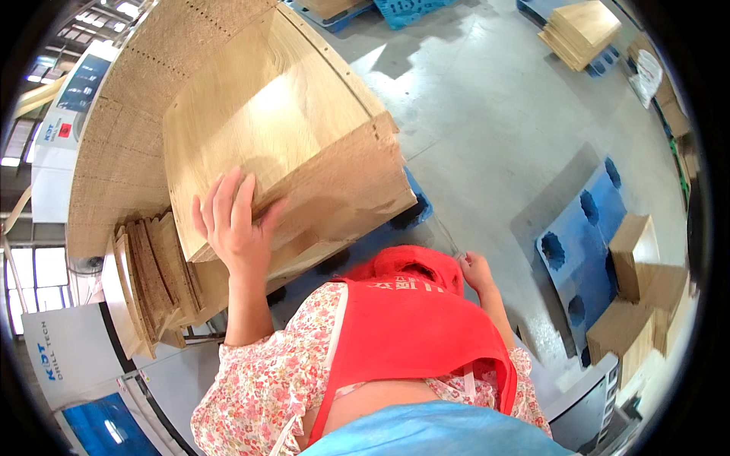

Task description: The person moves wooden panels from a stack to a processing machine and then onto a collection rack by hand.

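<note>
My left hand (232,224) lies with fingers spread on the near edge of the top wood-grain panel (274,114). This panel tops a tall stack of boards (342,178) with rough brownish side edges, in front of me. Off to the right of my red apron (411,327), my right hand (475,271) is closed. A faint thin line shows beside its fingers, but I cannot make out what they hold. A bunched red fuzzy cloth (407,262) lies at the front of the apron, between my arms.
Narrow boards (156,273) stand at the left, beside white machines (72,357). Under the stack is a blue pallet (414,205). Another blue pallet (582,243) with wooden pieces (627,327) lies at the right on the grey floor. Farther back sits a panel stack (582,30).
</note>
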